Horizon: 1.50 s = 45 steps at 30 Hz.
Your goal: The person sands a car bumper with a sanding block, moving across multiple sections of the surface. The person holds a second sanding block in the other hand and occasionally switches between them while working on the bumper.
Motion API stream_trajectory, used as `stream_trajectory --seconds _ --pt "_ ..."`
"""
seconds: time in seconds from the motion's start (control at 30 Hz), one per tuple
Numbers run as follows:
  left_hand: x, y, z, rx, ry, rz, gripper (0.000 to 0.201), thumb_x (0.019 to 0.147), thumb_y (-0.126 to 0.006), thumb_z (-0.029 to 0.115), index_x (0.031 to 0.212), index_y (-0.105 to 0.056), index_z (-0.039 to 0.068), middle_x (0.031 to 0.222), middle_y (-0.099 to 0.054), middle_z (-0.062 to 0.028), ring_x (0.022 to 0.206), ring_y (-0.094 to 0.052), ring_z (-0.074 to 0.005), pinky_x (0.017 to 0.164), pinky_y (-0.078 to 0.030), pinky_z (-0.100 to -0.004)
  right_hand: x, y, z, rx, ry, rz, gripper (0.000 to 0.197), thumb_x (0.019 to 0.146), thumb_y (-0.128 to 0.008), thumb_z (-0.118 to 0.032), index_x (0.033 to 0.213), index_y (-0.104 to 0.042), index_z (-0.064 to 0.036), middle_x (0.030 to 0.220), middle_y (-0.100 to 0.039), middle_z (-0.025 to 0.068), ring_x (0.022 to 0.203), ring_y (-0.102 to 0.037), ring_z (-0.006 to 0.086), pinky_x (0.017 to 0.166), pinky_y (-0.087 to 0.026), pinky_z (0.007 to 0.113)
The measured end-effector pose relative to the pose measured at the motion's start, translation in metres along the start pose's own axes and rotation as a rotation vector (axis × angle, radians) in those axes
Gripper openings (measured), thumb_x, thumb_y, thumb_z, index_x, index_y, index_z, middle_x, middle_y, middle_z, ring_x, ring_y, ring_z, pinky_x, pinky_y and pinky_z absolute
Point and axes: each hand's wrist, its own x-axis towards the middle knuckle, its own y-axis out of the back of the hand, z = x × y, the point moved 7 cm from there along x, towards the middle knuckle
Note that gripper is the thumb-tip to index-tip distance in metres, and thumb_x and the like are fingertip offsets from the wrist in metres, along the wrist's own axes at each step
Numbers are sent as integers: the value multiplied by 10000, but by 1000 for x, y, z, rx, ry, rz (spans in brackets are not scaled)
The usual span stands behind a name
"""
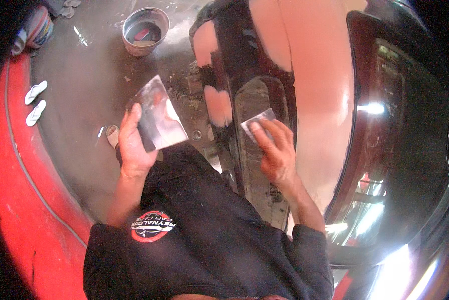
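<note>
Left hand (136, 150): partly open — a larger shiny plate (163, 119) is held by its left edge.
Right hand (280, 152): fingers curled — a smaller shiny plate (257, 118) is pinched, near the pink car panel (322, 100).

Light is uneven: the floor (79, 150) lies in hazy, muted dimness, while hard white glare spots the glossy dark car window (399, 130) and burns out to streaks at lower right. The larger shiny plate (159, 117) throws back a pale patch, and the black shirt (224, 245) reads dark with little detail. Fisheye distortion bends the red surface (14, 175) at left, corners fall to grainy black, and fine detail looks soft
</note>
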Motion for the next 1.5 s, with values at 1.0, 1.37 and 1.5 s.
stream_trajectory --seconds 1.0,1.37,1.5 --pt "15 109 -18 71 108 200 331 1032 -603 248 1300 -624 53 1254 -696 -72 1117 -679 -224 1016 -523 -391 -5 -8 94 -15 -487 782 362 945 -581 -2 1292 -623 91 1217 -635 260 1109 -620 411 966 -497 483" --pt "4 127 -11 -20 84 230 337 1040 -601 238 1309 -619 37 1262 -692 -82 1136 -672 -218 1034 -514 -383 50 0 100 -19 -418 807 353 933 -583 -52 1254 -638 84 1163 -643 241 1070 -631 395 929 -515 468" --pt "4 130 -9 -60 66 205 345 1040 -600 233 1321 -610 34 1280 -685 -89 1165 -660 -224 1048 -502 -381 71 6 105 -32 -437 834 330 918 -586 -48 1218 -649 76 1128 -645 233 1049 -631 388 918 -510 466"
